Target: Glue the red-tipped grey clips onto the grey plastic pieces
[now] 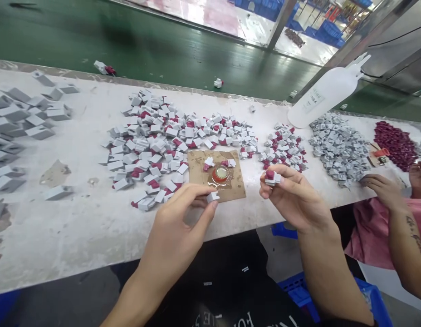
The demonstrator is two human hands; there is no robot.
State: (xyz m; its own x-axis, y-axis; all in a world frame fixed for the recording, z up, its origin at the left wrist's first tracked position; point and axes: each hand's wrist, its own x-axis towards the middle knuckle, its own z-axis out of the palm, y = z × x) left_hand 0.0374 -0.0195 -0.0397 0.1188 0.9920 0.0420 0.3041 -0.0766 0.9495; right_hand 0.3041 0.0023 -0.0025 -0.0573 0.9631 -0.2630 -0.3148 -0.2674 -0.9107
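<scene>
My left hand [183, 222] pinches a small light-grey plastic block [212, 196] between thumb and fingertips, over the near edge of a brown cardboard piece [237, 186]. To the right, my right hand [295, 195] grips a grey-and-maroon plastic part [272, 177], maroon side up. The two held pieces are apart. On the cardboard sits a small round red-rimmed dish [221, 173] with something pale inside, and wet-looking liquid lies around it. Two grey-and-maroon parts [208, 163] rest just behind the dish.
A heap of grey-and-maroon parts [156, 136] spreads behind my left hand. Larger grey blocks [13, 118] lie far left. A white squeeze bottle [324, 96] stands behind more heaps at right. A co-worker's hand [380, 188] is near the grey pile [340, 145]. A green conveyor belt [163, 54] runs behind.
</scene>
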